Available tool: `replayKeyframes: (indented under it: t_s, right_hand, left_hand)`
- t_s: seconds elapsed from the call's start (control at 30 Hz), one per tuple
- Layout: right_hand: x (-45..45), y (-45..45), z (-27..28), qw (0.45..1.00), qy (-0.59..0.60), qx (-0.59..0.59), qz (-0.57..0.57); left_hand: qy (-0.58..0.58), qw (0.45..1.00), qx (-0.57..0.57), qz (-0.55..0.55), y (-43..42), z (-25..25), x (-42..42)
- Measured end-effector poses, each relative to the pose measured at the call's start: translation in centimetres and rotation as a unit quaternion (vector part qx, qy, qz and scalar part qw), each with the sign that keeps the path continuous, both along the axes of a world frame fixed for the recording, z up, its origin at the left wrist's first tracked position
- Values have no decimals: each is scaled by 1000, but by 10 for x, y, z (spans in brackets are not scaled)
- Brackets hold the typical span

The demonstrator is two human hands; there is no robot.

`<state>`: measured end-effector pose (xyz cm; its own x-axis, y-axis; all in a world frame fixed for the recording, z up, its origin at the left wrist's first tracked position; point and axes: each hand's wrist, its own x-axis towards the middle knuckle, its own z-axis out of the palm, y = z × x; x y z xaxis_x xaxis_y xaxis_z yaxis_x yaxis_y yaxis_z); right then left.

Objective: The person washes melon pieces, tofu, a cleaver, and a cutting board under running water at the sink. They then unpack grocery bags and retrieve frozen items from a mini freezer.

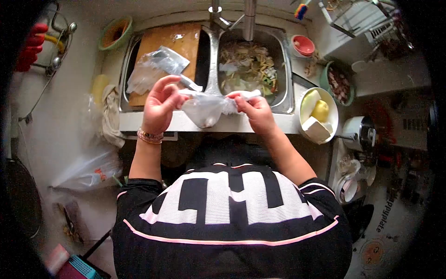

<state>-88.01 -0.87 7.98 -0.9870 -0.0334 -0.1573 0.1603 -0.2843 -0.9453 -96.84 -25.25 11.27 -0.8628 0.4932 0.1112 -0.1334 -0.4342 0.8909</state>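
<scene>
A clear plastic bag hangs between my two hands over the sink's front edge, with something small and pale at its bottom that I cannot make out. My left hand pinches one side of its mouth; my right hand grips the other, fingers closed. Beyond my left hand, a cleaver lies on the wooden cutting board, its handle pointing toward me. Another crumpled plastic bag rests beside the blade on the board.
Vegetable scraps fill the right sink basin. At right stand a white bowl with pale food pieces, a green bowl of meat-like chunks and a small red bowl. A faucet rises behind; a cloth hangs left.
</scene>
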Motion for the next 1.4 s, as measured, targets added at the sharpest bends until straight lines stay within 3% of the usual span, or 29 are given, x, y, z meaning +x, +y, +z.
replayKeyframes:
  t_s: [0.03,0.07,0.13,0.17,0.2,0.27,0.3,0.43,0.47,0.53,0.57,0.6,0.67,0.73,0.8,0.87,0.93,1.03,1.1,1.2,1.23,1.3,1.37,1.4]
  right_hand:
    - [2,-2,5,999,31,3,-18]
    - [4,-2,10,997,61,8,-38]
    - [11,18,8,973,163,158,44]
    - [17,20,12,971,153,171,64]
    - [22,25,17,971,128,161,121]
    - [26,28,19,942,106,220,231]
    - [28,25,16,914,155,302,224]
    - [22,12,36,914,11,349,206]
    - [20,8,37,902,35,372,216]
    - [15,-3,36,873,84,416,239]
    - [12,-7,38,808,118,504,282]
    - [11,-9,36,790,129,524,290]
    - [12,-13,33,753,150,563,305]
    - [11,-15,42,798,167,500,293]
    - [11,-14,45,826,178,458,276]
    - [11,-13,67,799,201,490,284]
    - [15,-15,82,780,215,509,295]
    - [7,-17,53,651,70,664,360]
    - [-1,-19,49,576,-47,721,384]
    - [2,-10,60,673,42,695,249]
    - [6,-9,72,693,136,678,205]
    - [0,-22,93,780,236,553,171]
    - [-1,-47,91,889,221,340,211]
    - [-5,-63,82,933,156,189,262]
  left_hand:
    - [27,991,-133,8,-2,8,4]
    - [72,979,-187,-42,-7,14,3]
    - [187,884,-426,49,-11,20,7]
    - [219,841,-485,98,-8,26,11]
    - [249,841,-459,139,-5,19,11]
    - [178,901,-374,126,-5,19,17]
    - [172,910,-364,98,-8,18,16]
    - [197,919,-341,4,-24,20,15]
    - [215,915,-341,-16,-27,21,16]
    - [206,897,-387,65,-35,16,20]
    - [89,941,-315,87,-39,13,25]
    - [-29,965,-236,110,-44,7,30]
    - [-103,985,-108,87,-50,-2,40]
    - [-192,975,45,104,-41,2,52]
    - [-138,982,72,105,-42,-2,55]
    - [-70,988,105,92,-46,-5,54]
    - [-65,995,50,58,-52,-6,57]
    - [-74,991,-107,15,-52,5,60]
    - [-47,990,-135,16,-49,10,62]
    - [-13,985,-169,32,-43,17,66]
    - [2,984,-174,27,-43,15,65]
    - [28,981,-191,35,-38,13,65]
    - [38,983,-176,32,-34,10,64]
    - [46,984,-168,30,-31,10,64]
